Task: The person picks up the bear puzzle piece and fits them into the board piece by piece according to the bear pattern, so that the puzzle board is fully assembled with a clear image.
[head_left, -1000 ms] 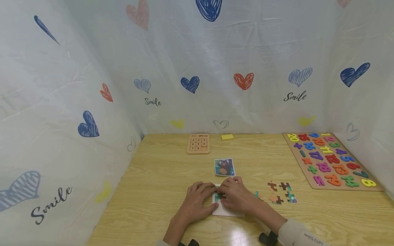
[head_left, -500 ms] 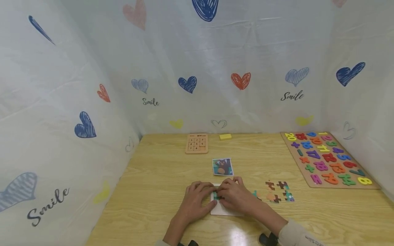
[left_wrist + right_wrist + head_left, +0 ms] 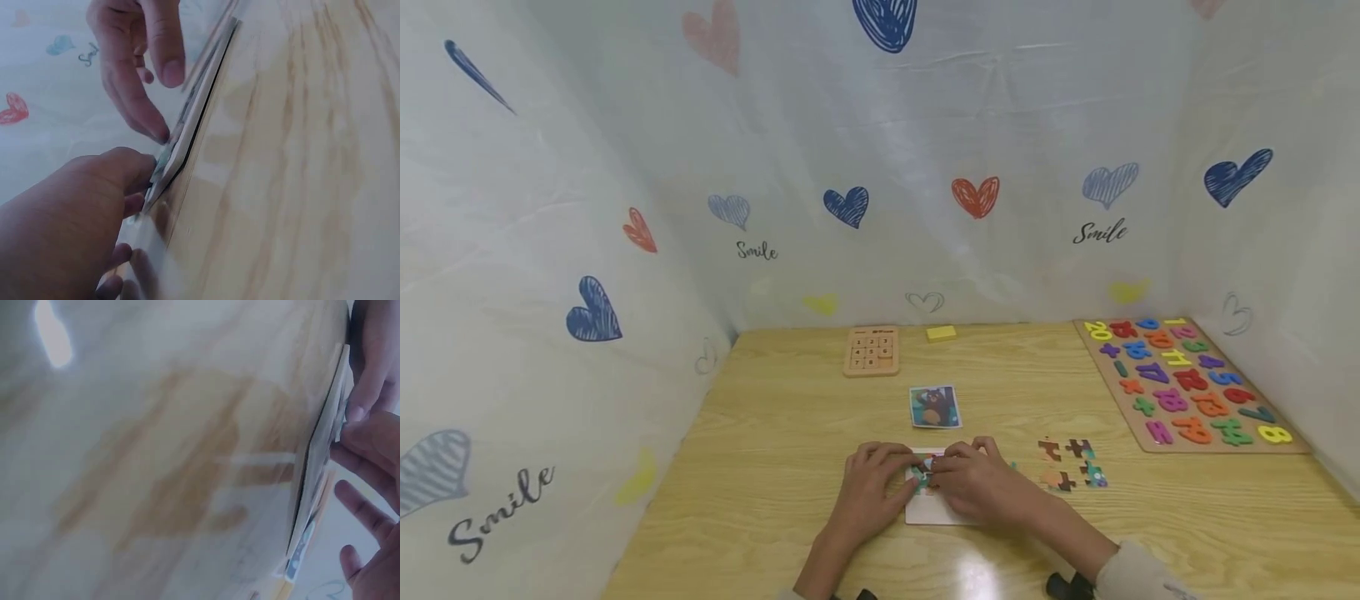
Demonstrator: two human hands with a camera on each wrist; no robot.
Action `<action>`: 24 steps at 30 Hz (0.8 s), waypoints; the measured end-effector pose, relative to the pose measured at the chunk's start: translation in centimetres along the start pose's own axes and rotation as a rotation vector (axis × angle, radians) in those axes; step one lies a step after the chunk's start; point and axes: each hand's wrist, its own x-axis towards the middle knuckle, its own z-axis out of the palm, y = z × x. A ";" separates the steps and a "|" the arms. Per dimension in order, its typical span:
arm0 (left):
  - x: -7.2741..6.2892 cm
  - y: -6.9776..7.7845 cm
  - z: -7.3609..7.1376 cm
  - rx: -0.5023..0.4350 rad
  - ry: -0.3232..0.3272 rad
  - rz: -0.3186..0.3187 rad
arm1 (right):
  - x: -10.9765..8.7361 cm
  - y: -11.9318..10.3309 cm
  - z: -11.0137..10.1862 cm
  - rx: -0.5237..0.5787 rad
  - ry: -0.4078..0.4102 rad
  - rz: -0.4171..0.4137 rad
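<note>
The white puzzle board (image 3: 923,510) lies flat on the near middle of the wooden table (image 3: 775,433), between the two hands. Its near strip is plain white, while the far left part carries fitted puzzle pieces (image 3: 921,482), mostly teal, with a dash of red and pale blue toward the far edge; fingers cover much of the rest. The left hand (image 3: 871,487) rests at the board's left side, fingers loosely bent, with its thumb and forefinger touching the board. The right hand (image 3: 977,483) reaches in from the right, fingers drawn together over the pieces; whether they pinch one I cannot tell. To the right lie the loose pieces (image 3: 1049,450), interlocking in outline and coloured brown, orange and teal, one of the teal ones with a pale round spot. A teal edge peeks out just beside the right hand. Beyond the board is a white-bordered picture card (image 3: 936,407) of a brown bear with an orange belly on teal. Farther off are a wooden number slider (image 3: 871,352) and a yellow block (image 3: 941,333), and at far right a number board (image 3: 1138,423) with bright numerals.
</note>
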 end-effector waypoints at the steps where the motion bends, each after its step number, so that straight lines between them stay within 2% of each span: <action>1: 0.0 0.0 0.0 -0.001 -0.001 0.003 | 0.0 -0.1 0.1 -0.008 0.000 -0.013; 5: 0.0 -0.1 0.0 -0.007 0.008 0.018 | 0.2 -0.2 0.3 -0.015 0.004 -0.019; 9: 0.0 -0.2 0.0 0.005 0.020 0.030 | 0.5 -0.3 0.2 -0.038 -0.027 -0.015; 14: 0.1 -0.3 0.1 0.016 0.001 0.020 | 0.6 -0.4 -0.1 -0.051 -0.038 -0.010; 24: 0.0 -0.3 0.1 0.013 0.009 0.011 | 0.7 -0.6 0.0 -0.064 -0.057 -0.004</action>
